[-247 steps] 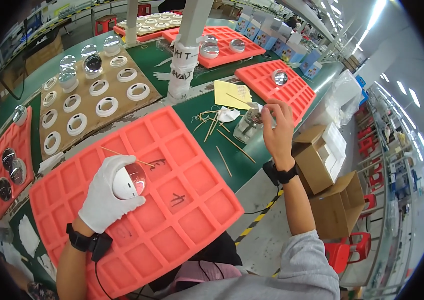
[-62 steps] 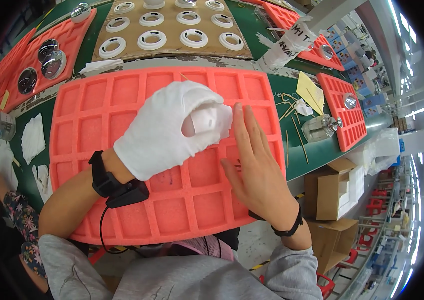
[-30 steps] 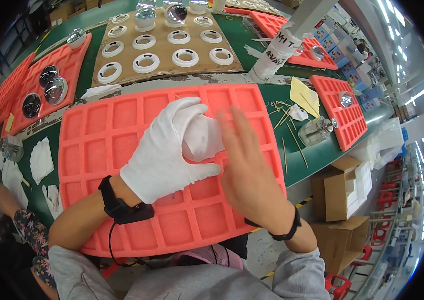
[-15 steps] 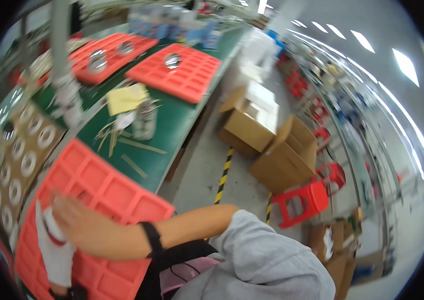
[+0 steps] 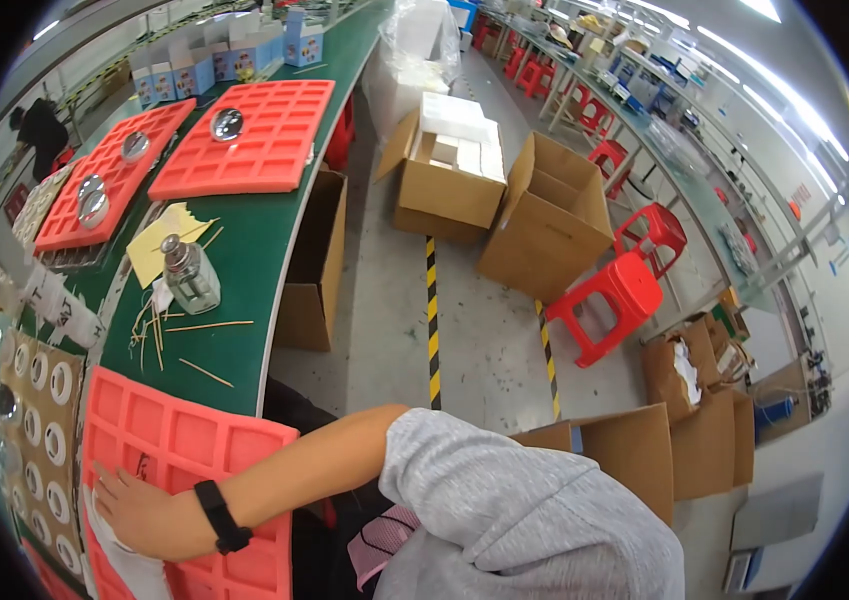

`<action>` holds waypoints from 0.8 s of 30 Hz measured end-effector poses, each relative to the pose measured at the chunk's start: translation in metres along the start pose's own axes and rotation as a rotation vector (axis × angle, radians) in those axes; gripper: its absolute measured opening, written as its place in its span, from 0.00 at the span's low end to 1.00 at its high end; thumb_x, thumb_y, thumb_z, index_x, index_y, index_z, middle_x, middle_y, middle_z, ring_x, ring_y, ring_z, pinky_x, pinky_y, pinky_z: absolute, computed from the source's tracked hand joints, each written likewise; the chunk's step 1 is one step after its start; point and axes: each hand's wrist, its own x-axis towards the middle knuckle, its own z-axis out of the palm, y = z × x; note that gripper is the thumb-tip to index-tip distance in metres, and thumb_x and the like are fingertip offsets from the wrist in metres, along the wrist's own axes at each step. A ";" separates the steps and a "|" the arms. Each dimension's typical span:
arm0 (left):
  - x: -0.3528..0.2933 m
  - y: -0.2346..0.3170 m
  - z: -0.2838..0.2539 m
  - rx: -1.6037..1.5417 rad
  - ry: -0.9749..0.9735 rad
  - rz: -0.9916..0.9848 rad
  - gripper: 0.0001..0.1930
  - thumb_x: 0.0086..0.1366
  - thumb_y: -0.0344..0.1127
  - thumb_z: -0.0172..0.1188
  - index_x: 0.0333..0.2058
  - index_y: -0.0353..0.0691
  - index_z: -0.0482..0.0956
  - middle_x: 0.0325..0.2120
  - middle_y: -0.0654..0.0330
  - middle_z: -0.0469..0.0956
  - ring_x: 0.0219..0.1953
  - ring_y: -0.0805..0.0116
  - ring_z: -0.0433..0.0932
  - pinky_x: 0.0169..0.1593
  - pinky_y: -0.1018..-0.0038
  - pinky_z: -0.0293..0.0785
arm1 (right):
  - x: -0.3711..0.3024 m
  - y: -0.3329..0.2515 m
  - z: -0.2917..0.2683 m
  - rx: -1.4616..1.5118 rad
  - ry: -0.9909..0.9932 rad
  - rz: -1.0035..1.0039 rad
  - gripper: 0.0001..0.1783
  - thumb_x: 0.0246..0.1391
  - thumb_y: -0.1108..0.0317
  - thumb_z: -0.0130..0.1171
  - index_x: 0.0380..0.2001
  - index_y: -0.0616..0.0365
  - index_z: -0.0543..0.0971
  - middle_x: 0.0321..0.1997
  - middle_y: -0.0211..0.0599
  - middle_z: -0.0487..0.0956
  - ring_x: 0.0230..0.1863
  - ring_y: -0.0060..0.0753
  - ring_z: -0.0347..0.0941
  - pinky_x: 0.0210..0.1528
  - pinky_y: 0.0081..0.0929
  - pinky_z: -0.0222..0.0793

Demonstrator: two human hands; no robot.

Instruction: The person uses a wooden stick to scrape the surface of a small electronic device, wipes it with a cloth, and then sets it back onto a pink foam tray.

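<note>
My right hand (image 5: 147,517), bare with a black wristband, reaches in from the right over a red foam tray (image 5: 189,440) of square pockets. Its fingers look stretched out and slightly apart, lying over my left hand (image 5: 132,570), which wears a white glove. Most of the left hand, its fingers included, is hidden beneath the right one. Whether anything lies between the two hands does not show. Beyond the tray, a clear glass bottle with a metal top (image 5: 191,277) stands on the green table (image 5: 244,250), beside thin wooden sticks (image 5: 209,325) and a yellow sheet (image 5: 156,240).
Left of the tray, a brown board (image 5: 44,440) carries white rings. Farther off lie two red trays (image 5: 289,125) with clear glass domes (image 5: 227,125) and blue boxes (image 5: 194,72). Cardboard cartons (image 5: 544,225) and a red stool (image 5: 609,300) stand on the floor at right.
The view has swung, so the tray and table sit lower and farther left. My right hand stays over the gloved left hand, which is now covered more; the left wrist's black band no longer shows.
</note>
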 end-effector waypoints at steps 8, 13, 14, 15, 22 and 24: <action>0.006 -0.009 0.019 0.109 0.055 0.009 0.44 0.64 0.49 0.61 0.72 0.44 0.48 0.70 0.52 0.57 0.70 0.55 0.58 0.73 0.55 0.52 | -0.011 0.000 0.011 -0.092 0.012 0.123 0.34 0.55 0.64 0.52 0.61 0.77 0.68 0.68 0.60 0.66 0.73 0.69 0.51 0.69 0.56 0.55; 0.024 -0.024 0.044 0.076 0.013 -0.009 0.31 0.75 0.44 0.43 0.71 0.42 0.49 0.69 0.52 0.57 0.71 0.55 0.57 0.73 0.59 0.53 | -0.027 0.005 0.032 -0.076 0.158 0.144 0.33 0.53 0.62 0.57 0.57 0.78 0.73 0.67 0.61 0.66 0.72 0.69 0.53 0.72 0.61 0.47; 0.026 -0.027 0.052 0.090 0.004 -0.001 0.31 0.75 0.43 0.44 0.71 0.41 0.49 0.69 0.52 0.57 0.71 0.55 0.57 0.73 0.59 0.53 | -0.032 0.007 0.037 -0.089 0.180 0.149 0.32 0.54 0.62 0.55 0.57 0.77 0.73 0.67 0.60 0.66 0.72 0.69 0.52 0.72 0.61 0.47; 0.026 -0.027 0.051 0.116 0.005 0.007 0.31 0.75 0.43 0.44 0.71 0.41 0.49 0.69 0.52 0.57 0.71 0.55 0.57 0.73 0.59 0.52 | -0.035 0.003 0.034 -0.097 0.212 0.145 0.32 0.55 0.62 0.54 0.58 0.77 0.73 0.68 0.60 0.65 0.72 0.69 0.52 0.72 0.62 0.46; 0.027 -0.035 0.049 0.283 0.002 0.064 0.31 0.75 0.42 0.45 0.71 0.40 0.50 0.69 0.52 0.58 0.71 0.55 0.57 0.74 0.60 0.52 | -0.036 0.000 0.031 -0.082 0.216 0.163 0.32 0.57 0.61 0.53 0.59 0.76 0.72 0.69 0.59 0.64 0.73 0.69 0.50 0.72 0.64 0.46; 0.028 -0.039 0.047 0.331 0.000 0.082 0.31 0.74 0.42 0.45 0.71 0.40 0.50 0.69 0.52 0.58 0.71 0.55 0.57 0.74 0.60 0.51 | -0.033 -0.001 0.038 -0.133 0.248 0.200 0.33 0.57 0.61 0.53 0.59 0.76 0.72 0.69 0.60 0.64 0.73 0.69 0.50 0.71 0.65 0.46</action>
